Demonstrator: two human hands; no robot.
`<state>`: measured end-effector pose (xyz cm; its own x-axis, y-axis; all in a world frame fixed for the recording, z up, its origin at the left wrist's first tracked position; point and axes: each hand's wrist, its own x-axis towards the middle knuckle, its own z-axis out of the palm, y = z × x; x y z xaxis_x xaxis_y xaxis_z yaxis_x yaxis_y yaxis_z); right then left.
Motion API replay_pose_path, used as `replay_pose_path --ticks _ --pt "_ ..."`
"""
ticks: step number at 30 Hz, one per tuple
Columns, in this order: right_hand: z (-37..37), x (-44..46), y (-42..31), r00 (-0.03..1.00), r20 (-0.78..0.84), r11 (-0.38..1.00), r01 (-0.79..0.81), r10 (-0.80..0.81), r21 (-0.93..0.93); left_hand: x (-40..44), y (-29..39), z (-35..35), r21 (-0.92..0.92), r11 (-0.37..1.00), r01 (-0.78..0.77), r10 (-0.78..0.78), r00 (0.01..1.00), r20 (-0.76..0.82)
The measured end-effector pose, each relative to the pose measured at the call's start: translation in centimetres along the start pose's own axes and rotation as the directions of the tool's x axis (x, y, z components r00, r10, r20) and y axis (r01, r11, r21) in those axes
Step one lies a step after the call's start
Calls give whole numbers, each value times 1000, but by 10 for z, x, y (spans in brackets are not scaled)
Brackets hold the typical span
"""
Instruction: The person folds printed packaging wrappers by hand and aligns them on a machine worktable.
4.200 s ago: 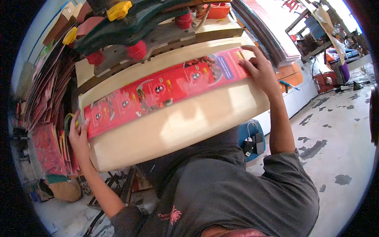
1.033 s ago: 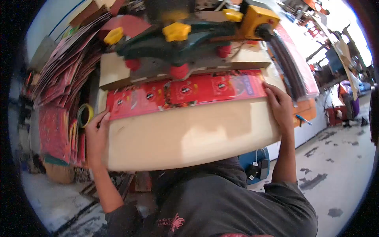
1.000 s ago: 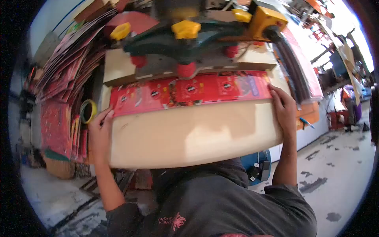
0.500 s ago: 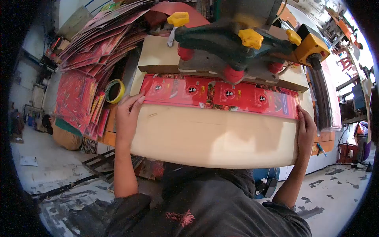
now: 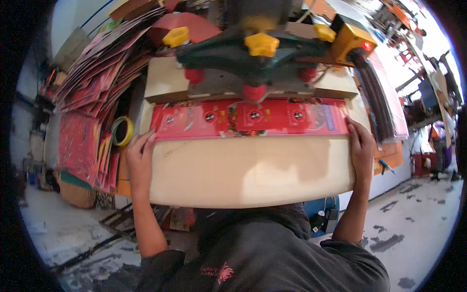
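Observation:
A long red printed strip [image 5: 279, 127], apparently glossy plastic sheet, lies flat across a pale board [image 5: 204, 170], its far edge close to the press. At its left end is my left hand [image 5: 141, 148], fingers bent closed on the near corner. My right hand [image 5: 361, 141] grips the opposite end, fingertips on the strip's edge and palm along the board's side. Over the strip's far edge stands a dark green press head [image 5: 219, 51] with yellow star knobs [image 5: 261, 45] and red round feet [image 5: 254, 92]. Whether the press touches the strip I cannot tell.
Stacked red printed sheets [image 5: 104, 73] lean at the left, beside a yellow tape roll [image 5: 122, 130]. A yellow control box [image 5: 352, 44] with a lit red lamp sits at upper right. Farther right lies another sheet stack [image 5: 389, 107] and a blue pen-like tool [image 5: 387, 167].
The camera view has turned, so the press and strip appear farther left and more level. The red lamp on the yellow box now glows brightly. Both hands keep their places at the strip's ends.

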<state>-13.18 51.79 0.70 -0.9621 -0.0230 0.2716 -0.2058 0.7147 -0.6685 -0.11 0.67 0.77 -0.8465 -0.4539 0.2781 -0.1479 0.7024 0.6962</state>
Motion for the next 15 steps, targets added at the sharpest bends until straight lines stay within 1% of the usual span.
replay_pose_path --ticks 1,3,4,7,11,13,15 --pt "0 1 3 1000 6 1000 25 -25 -10 0 1 1 -15 1000 -17 17 1000 17" --pt "4 0 3 999 -38 1000 29 -28 10 -3 3 0 60 998 17 -16 1000 -12" --pt "4 0 3 999 -44 999 30 -29 22 -2 6 -1 60 998 35 -36 999 17" --pt "5 0 6 998 -52 999 25 -24 36 -2 4 -1 78 996 32 -33 999 18" --pt "5 0 7 998 -51 997 26 -23 67 -2 0 1 41 999 -5 4 1000 11" --pt "5 -1 6 997 -66 998 34 -31 49 -2 1 0 93 996 -4 2 1000 16" --pt "5 0 6 997 -62 998 40 -37 50 -2 -1 1 82 997 -13 11 1000 18"
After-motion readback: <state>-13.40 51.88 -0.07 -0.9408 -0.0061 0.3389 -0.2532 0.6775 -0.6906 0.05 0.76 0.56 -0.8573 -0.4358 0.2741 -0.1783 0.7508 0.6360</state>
